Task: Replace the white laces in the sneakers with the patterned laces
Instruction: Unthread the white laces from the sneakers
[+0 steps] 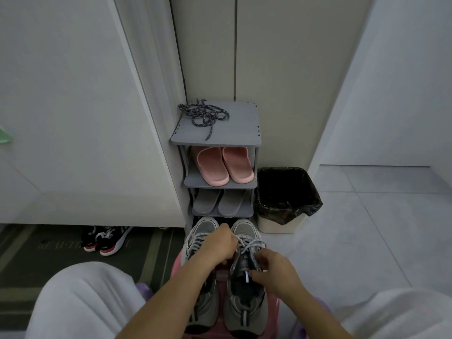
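Two grey sneakers stand side by side on a pink stool (177, 264) between my knees, toes pointing away. The left sneaker (204, 227) and the right sneaker (244, 302) both carry white laces (249, 243). My left hand (217, 243) reaches across and pinches the white lace over the right sneaker. My right hand (274, 271) grips the tongue and side of the right sneaker. The patterned laces (204, 115), dark with light flecks, lie in a tangle on top of the grey shoe rack (234, 133).
The rack holds pink slippers (225, 165) and grey slippers (220, 201) on lower shelves. A bin with a black liner (285, 199) stands to its right. Black, white and red sneakers (105, 237) sit under a white cabinet at left, on a dark mat.
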Demonstrator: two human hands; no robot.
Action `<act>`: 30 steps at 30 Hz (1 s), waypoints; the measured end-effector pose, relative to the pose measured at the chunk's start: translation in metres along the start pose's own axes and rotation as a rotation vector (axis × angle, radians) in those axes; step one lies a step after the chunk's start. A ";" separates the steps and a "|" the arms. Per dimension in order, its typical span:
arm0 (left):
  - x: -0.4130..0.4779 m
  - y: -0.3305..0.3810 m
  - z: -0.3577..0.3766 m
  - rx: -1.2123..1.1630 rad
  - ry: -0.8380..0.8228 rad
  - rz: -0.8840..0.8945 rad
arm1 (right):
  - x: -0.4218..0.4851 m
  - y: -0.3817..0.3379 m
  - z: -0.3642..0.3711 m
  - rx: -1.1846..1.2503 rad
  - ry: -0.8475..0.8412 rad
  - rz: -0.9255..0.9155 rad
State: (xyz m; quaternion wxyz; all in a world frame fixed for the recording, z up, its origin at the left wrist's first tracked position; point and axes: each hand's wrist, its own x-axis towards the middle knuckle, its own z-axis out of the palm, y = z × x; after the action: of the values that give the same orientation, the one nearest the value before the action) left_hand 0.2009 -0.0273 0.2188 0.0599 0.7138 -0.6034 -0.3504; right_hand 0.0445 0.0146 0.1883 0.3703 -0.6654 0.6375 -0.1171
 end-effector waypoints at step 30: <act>-0.009 -0.017 -0.013 -0.493 0.225 -0.053 | 0.000 0.001 -0.001 -0.017 0.009 -0.019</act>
State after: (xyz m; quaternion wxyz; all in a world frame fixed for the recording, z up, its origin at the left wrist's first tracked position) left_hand 0.2222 -0.0188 0.2241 0.2892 0.7278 -0.4705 -0.4066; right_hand 0.0431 0.0146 0.1878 0.3607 -0.6740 0.6337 -0.1182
